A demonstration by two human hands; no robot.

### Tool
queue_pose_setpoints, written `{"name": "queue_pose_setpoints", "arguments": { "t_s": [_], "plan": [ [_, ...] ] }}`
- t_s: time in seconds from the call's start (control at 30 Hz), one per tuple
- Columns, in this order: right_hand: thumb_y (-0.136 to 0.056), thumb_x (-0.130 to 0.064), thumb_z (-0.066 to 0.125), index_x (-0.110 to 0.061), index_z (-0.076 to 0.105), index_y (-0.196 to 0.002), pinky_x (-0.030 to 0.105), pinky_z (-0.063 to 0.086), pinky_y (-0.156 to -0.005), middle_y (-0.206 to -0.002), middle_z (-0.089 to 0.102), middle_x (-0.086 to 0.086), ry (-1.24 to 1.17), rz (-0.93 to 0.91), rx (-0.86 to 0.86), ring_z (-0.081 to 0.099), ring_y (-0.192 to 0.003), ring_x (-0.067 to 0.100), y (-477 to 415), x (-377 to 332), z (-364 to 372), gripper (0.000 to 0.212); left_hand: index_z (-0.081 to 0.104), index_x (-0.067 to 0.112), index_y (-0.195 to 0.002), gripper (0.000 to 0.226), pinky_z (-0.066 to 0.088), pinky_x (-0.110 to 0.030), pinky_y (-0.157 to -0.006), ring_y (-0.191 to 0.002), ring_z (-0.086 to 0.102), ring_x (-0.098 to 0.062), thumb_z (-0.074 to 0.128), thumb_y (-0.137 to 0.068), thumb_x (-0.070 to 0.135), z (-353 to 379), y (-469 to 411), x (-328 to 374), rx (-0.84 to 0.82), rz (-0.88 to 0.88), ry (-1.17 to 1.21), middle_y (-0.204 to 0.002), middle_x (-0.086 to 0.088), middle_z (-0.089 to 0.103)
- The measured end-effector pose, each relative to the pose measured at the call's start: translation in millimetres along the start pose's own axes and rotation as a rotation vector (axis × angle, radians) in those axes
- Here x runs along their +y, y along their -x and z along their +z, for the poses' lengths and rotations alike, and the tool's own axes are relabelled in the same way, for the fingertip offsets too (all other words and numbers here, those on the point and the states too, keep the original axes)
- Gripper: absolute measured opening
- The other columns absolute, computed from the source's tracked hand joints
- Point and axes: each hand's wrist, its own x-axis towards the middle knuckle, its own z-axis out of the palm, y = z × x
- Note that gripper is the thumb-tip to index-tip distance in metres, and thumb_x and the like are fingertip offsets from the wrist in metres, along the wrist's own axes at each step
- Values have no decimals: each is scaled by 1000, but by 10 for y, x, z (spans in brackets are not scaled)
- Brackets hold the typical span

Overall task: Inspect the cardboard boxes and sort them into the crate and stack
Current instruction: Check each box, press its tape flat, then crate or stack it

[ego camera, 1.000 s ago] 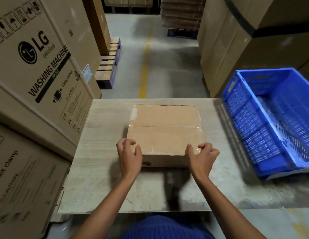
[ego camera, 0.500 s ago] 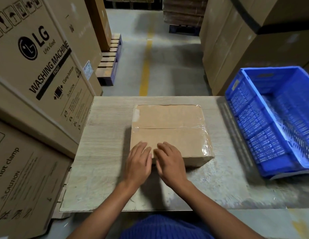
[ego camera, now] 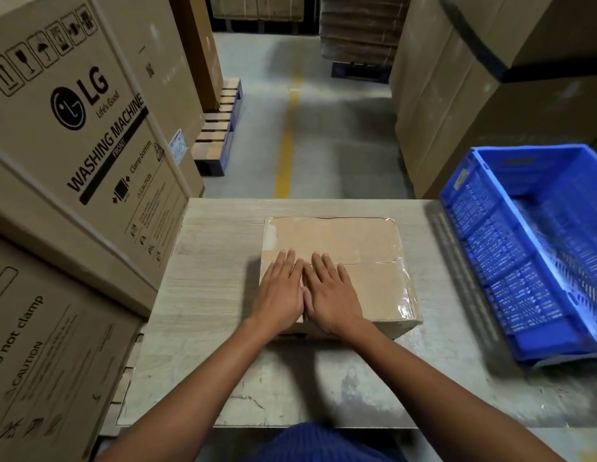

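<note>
Hazards first, from the largest item down. Well right of the fingers [ego camera: 285, 261], blue crate [ego camera: 523, 261]: support under its near corner unclear, so possibly prone to shifting under a dropped load. Below the fingers, desk [ego camera: 207, 261], smooth and worn: little friction against sliding. Directly beneath the fingers, cardboard box [ego camera: 357, 241], flat on the desk and well apart from the crate: liable to skid away or dent at the taped seam under pressure placed only on its left half. On the box top, left hand [ego camera: 280, 291] and right hand [ego camera: 333, 295], side by side and touching, fingers straight and laid flat, gripping nothing: no secure hold for a lift. Just right of the fingers, clear tape [ego camera: 405, 295], wrinkled: apt to snag or peel.

Concealed or unclear, same order. Stack: nowhere in view. Right side of the crate: cut off by the frame; interior blurred. Box underside and far face: hidden. Seam stretch under the palms: covered. Small print on the near face, below the wrists: illegible.
</note>
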Motion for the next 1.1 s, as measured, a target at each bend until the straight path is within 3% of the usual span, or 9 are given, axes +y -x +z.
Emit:
{"name": "queue_pose_setpoints", "arguments": {
  "t_s": [0.13,0.27,0.37,0.5,0.6,0.7,0.83,0.97,1.1],
  "plan": [
    [-89,-50,16,-18,42,-147,50,30,-111,-156,38,11,26,-15,58,33,-144,31,-52,36,-57,72,34,14,-149,53,16,-39,-121,-149,17,-25,40,-99,28,-57,-61,11,-1,1,-54,-162,-9,22],
    [-91,-51,34,-19,49,-122,47,39,-87,-127,47,9,169,-19,31,44,-114,31,-358,96,-334,47,54,17,-117,26,38,-36,-96,-114,45,-25,45,-93,19,-231,-314,41,138,22,-65,-122,-6,51],
    [-92,-61,35,-20,41,-138,56,34,-102,-146,38,17,224,-1,-11,34,-134,35,-562,234,-421,62,42,15,-143,43,30,-40,-114,-142,30,-31,43,-101,25,-282,-584,-25,98,13,-1,-151,-13,36],
    [-89,-78,10,-29,-1,-160,64,1,-119,-167,-9,9,166,35,-88,-9,-154,33,-518,396,-239,87,22,18,-156,56,8,-39,-124,-153,7,-23,34,-105,38,-169,-731,-100,-25,17,-37,-166,-6,11],
    [-81,-79,4,-32,0,-160,62,1,-119,-168,-7,7,138,41,-90,-7,-154,31,-562,393,-231,92,30,17,-154,53,11,-41,-123,-152,12,-25,34,-105,36,-139,-788,-68,-30,-16,-84,-165,-7,17],
    [-75,-82,14,-29,18,-159,54,15,-120,-168,10,6,114,-4,-129,10,-153,29,-639,488,-413,99,37,16,-150,48,18,-44,-122,-150,18,-29,34,-105,35,-197,-845,-10,-30,-39,-100,-162,-11,24],
    [-92,-60,47,-18,44,-144,47,32,-111,-155,34,9,89,62,18,33,-143,29,-551,733,-515,66,34,17,-152,48,17,-44,-122,-151,16,-26,31,-106,31,-151,-788,181,-39,62,-48,-163,-7,23],
    [-90,-63,0,-24,11,-160,53,4,-122,-168,-1,7,94,153,-12,-3,-155,26,-314,770,-276,81,32,17,-153,49,11,-48,-123,-153,9,-24,28,-107,32,5,-709,390,-35,52,-38,-165,-5,18],
    [-102,-57,15,-23,4,-161,55,0,-121,-168,-8,7,83,169,-75,-8,-154,27,-400,759,-310,69,29,18,-154,50,10,-48,-123,-153,7,-23,31,-106,30,2,-721,387,-60,41,-56,-165,-4,15]
  ]
}}
